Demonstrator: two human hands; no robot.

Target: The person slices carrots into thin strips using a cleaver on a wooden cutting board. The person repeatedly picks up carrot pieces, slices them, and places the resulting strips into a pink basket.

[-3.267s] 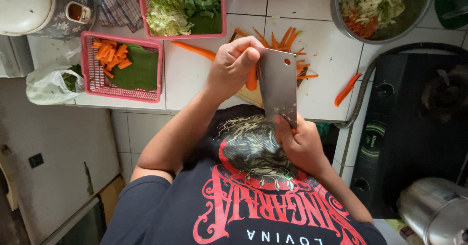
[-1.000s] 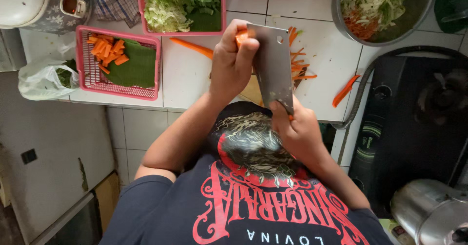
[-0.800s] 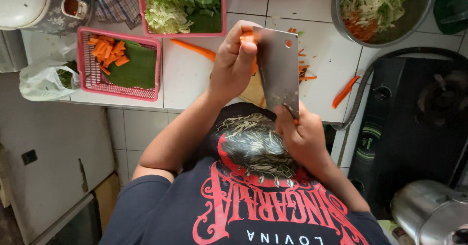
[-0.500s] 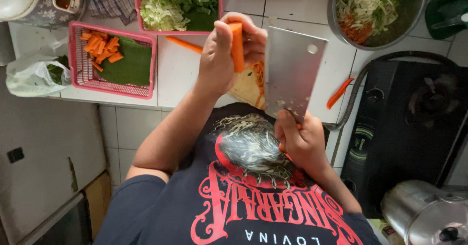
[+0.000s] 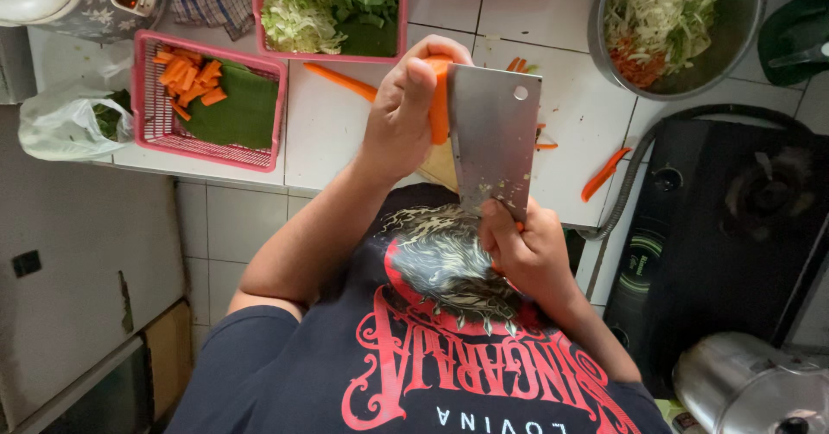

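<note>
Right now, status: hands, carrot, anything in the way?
Left hand grips carrot upright. Right hand holds cleaver, blade against carrot. Nothing in the way.

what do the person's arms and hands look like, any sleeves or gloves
Both arms are bare from the short sleeves down. The left hand and right hand wear no gloves, and no rings or watch show. The dark navy t-shirt has a red and white printed design.

Bare tile mid-frame betw my pink basket [image 5: 148, 132] & cleaver [image 5: 494, 140] is open; metal bowl [image 5: 604, 63] blocks upper right.
</note>
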